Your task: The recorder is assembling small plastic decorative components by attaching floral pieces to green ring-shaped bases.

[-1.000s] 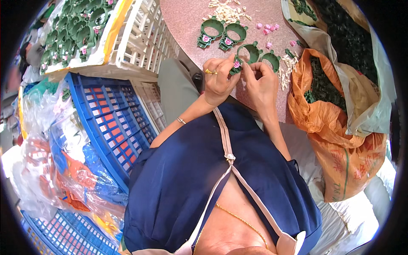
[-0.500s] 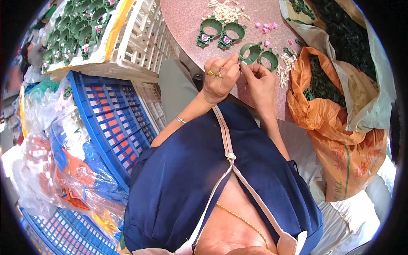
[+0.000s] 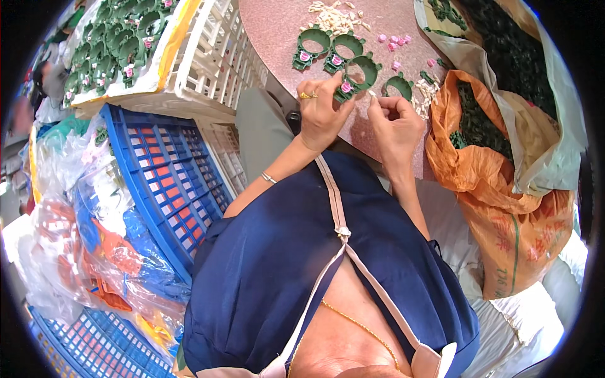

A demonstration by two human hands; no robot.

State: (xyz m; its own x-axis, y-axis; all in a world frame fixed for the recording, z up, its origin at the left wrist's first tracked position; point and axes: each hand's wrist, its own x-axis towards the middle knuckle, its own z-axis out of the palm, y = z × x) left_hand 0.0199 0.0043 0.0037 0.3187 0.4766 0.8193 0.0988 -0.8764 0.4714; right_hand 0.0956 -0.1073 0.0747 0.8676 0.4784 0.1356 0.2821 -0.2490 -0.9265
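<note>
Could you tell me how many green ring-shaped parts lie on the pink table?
4: two side by side at the far edge, one at the left hand, one by the right hand. More fill the white crate.

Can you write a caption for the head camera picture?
Left hand holds a green plastic ring over the pink table; right hand pinches close beside.

Single head-worn fisheye, looking steeply down, close over round pink table [image 3: 378, 132].
</note>
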